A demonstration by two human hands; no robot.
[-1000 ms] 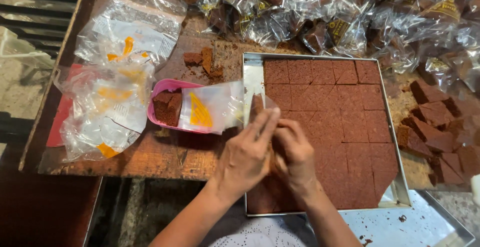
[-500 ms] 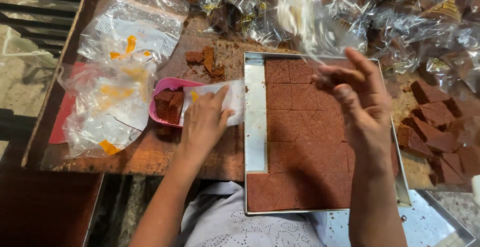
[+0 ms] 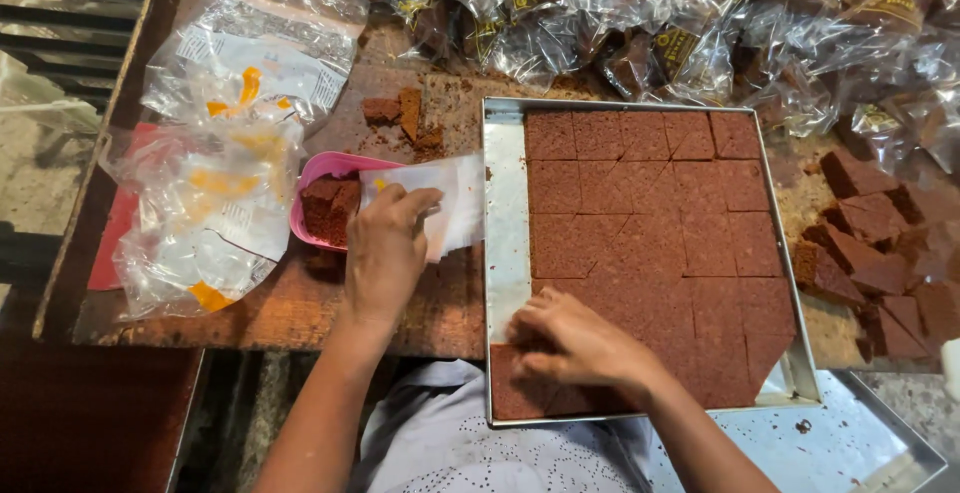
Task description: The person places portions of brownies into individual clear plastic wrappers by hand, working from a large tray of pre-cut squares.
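Right hand point(image 3: 580, 343) has dropped from up over the tray's far side to the near-left corner of the brown cake slab point(image 3: 660, 243); left hand point(image 3: 385, 253) has stayed by the pink bowl.

Near: right hand lies palm-down on the slab's near-left squares, fingers curled onto the cake edge next to the bare strip of the metal tray point(image 3: 505, 243). Can't tell if it's actually pinching a piece. Slab is scored into squares and fills most of the tray; one gap at the near-right corner.

Mid: left hand sits on the wooden table point(image 3: 290, 303) just left of the tray, fingertips pressed on a clear plastic bag point(image 3: 445, 203) lying across the rim of the pink bowl point(image 3: 325, 208). Fingers bent, touching the bag, not closed round it. Bowl holds brown cake scraps.

Left of bowl: stack of empty clear bags point(image 3: 215, 193) with yellow print.

Beyond bowl: a few loose cake offcuts point(image 3: 405, 118) on the table.

Right of tray: pile of unwrapped cut pieces point(image 3: 870, 253).

Far: heap of wrapped pieces in clear bags point(image 3: 640, 13) along the table's far edge.
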